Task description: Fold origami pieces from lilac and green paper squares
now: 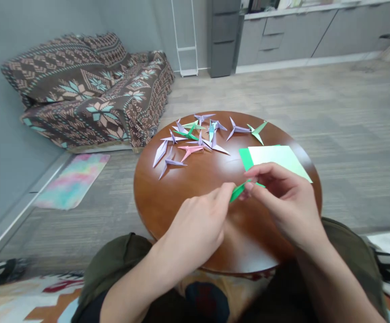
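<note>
A narrow folded piece of green paper is held between my two hands above the near right part of the round table. My left hand is closed on its left end, the fingertips partly hidden behind the knuckles. With thumb and fingers pinched, my right hand grips the other end, where a thin green tip pokes out. Just beyond my right hand lie a white sheet and a green sheet partly under it.
Several folded paper figures, including a pink one and a purple one, lie across the far side of the brown table. A patterned sofa stands at the left. Grey cabinets line the back.
</note>
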`<state>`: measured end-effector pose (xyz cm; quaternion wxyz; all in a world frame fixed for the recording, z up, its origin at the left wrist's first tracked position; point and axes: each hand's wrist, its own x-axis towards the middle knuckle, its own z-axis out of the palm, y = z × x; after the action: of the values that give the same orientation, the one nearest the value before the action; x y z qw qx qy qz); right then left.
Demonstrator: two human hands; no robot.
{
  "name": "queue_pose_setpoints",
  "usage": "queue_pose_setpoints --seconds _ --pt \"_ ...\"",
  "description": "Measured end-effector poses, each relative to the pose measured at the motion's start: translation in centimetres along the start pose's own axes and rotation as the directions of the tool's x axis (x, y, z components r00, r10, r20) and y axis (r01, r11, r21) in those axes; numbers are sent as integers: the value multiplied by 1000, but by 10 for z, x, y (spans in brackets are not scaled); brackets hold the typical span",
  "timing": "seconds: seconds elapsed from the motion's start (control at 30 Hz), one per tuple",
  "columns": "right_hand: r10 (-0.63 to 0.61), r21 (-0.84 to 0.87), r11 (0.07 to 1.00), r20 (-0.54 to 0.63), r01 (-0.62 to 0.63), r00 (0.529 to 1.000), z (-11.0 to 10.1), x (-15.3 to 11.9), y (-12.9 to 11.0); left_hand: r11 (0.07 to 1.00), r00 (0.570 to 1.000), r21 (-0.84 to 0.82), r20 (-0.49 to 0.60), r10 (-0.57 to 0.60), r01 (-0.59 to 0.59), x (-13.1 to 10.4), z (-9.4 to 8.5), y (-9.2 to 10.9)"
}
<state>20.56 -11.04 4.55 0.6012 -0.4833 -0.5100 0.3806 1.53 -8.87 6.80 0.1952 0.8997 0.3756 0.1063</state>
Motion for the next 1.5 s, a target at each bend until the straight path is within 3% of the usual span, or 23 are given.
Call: queue_pose_setpoints --seconds 0.13,0.4,0.53,0.6,0.67,0.77,0.83,0.93,1.13,1.37,1.5 --pt "13 5 1000 47 -13 999 -3 1 -3 999 1000 -47 -4 -3 3 3 -1 2" --pt "47 -28 998 4 -47 999 -3 2 0 996 1000 -89 13 5 -3 6 2 -1" --pt "-24 -123 992 -22 21 999 -12 5 2 963 998 -269 55 5 10 7 -2 -5" --pt "-60 -146 987 47 66 997 -19 7 2 884 993 -466 115 37 21 8 -6 -8" --pt "-33 -126 990 194 58 981 -25 8 3 745 977 -664 195 89 65 9 -8 -11" --pt "3 -97 995 284 26 959 -29 8 4 561 950 -813 281 139 158 11 -9 -15" --pt "-17 -92 995 288 45 958 -29 7 4 544 948 -822 286 137 169 11 -9 -18" --pt "-85 -136 981 325 135 942 -29 8 1 594 945 -789 294 145 154 12 -9 -21" --pt "-145 -322 889 477 326 867 -43 13 -8 665 900 -729 385 204 161 13 -8 -22" --pt "-54 -320 920 471 227 881 -48 8 -12 483 887 -834 409 213 269 14 5 -13" --pt "-7 -313 937 431 157 902 -45 6 -14 457 887 -849 401 229 265 14 5 -9"
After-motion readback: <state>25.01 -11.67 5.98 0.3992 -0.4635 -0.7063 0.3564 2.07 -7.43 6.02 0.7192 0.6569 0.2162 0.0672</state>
